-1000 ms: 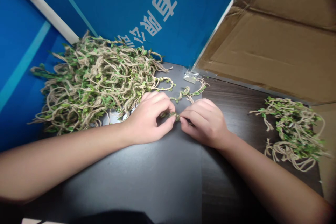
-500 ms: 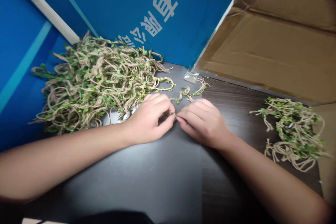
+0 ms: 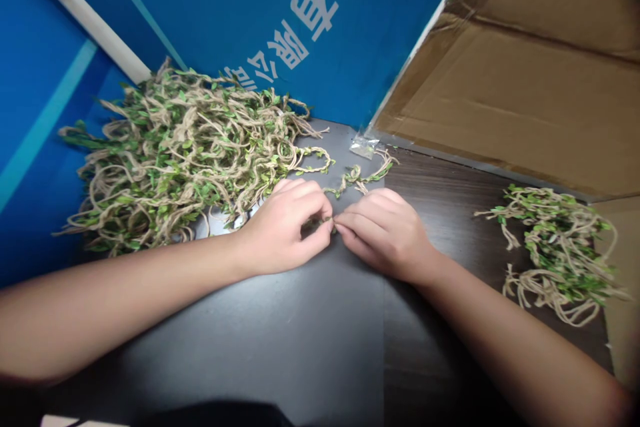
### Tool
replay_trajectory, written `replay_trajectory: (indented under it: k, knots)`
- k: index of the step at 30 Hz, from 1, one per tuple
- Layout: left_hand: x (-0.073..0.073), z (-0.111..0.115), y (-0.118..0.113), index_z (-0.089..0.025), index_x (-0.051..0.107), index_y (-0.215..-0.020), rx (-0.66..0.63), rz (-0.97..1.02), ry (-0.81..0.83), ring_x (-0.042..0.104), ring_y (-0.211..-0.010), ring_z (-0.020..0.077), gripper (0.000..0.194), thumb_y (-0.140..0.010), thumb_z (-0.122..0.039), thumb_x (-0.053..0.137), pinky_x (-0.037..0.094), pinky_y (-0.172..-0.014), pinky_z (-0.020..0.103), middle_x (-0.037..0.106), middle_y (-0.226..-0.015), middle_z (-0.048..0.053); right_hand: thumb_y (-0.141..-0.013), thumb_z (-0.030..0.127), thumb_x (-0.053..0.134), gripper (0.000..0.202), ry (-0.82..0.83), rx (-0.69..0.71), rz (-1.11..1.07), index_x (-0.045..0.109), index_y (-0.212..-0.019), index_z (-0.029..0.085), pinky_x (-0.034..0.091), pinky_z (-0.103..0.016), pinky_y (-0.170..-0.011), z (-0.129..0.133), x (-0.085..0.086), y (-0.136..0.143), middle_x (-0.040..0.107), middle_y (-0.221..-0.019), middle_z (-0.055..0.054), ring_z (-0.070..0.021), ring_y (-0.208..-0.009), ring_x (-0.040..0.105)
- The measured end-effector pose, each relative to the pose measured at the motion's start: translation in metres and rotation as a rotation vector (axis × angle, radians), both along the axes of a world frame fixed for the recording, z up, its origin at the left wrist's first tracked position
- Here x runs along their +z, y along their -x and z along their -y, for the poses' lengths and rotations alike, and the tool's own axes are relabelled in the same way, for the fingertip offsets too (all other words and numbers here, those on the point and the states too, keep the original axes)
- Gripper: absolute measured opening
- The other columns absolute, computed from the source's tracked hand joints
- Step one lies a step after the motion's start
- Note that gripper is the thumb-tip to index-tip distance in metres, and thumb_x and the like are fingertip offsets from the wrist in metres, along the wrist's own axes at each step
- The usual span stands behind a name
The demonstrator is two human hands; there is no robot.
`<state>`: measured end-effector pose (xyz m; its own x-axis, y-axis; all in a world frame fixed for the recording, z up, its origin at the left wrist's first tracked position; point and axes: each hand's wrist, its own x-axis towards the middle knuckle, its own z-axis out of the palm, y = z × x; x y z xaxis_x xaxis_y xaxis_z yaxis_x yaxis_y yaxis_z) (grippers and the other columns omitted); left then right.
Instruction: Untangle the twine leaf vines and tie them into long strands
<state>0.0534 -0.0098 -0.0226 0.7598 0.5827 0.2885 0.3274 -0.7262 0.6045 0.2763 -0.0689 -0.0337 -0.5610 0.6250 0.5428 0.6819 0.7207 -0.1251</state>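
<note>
My left grip point(image 3: 290, 227) is narrow, thumb and forefinger pinched on a short piece of leafy string point(image 3: 328, 219), with some of its green showing inside the curl of my fingers. My right grip point(image 3: 387, 233) meets it fingertip to fingertip, closed narrow on the near end of the same piece; most of the string is hidden by my hands. Both grips are low over the dark counter point(image 3: 290, 327).

Just beyond my left grip, and spreading out to its left, lies a big tangled heap point(image 3: 195, 153) of tan twine with green leaves. Beyond the gap between my grips a loose strand point(image 3: 355, 177) lies curled, and farther past it is a small clear packet point(image 3: 364, 145). Well to the right of my right grip sits a smaller pile point(image 3: 565, 253) of the same leafy twine. A blue panel point(image 3: 225, 13) with pale lettering stands beyond the heap, and brown cardboard point(image 3: 525, 100) stands beyond my right grip.
</note>
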Motion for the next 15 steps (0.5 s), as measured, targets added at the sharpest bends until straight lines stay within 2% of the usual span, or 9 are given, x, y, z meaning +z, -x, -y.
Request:
replay_trajectory:
  k: [15]
  knots:
    - [0.0021, 0.0017, 0.0003, -0.018, 0.061, -0.082, 0.060, 0.006, -0.045, 0.055, -0.083, 0.0195, 0.007, -0.089, -0.019, 0.059, 0.039, -0.081, 0.037, 0.062, -0.085, 0.003, -0.092, 0.015, 0.064, 0.008, -0.070, -0.069, -0.027, 0.063, -0.088, 0.021, 0.042, -0.035, -0.069, 0.0021, 0.0013, 0.0044, 0.066, -0.073, 0.000, -0.0169, -0.075, 0.059]
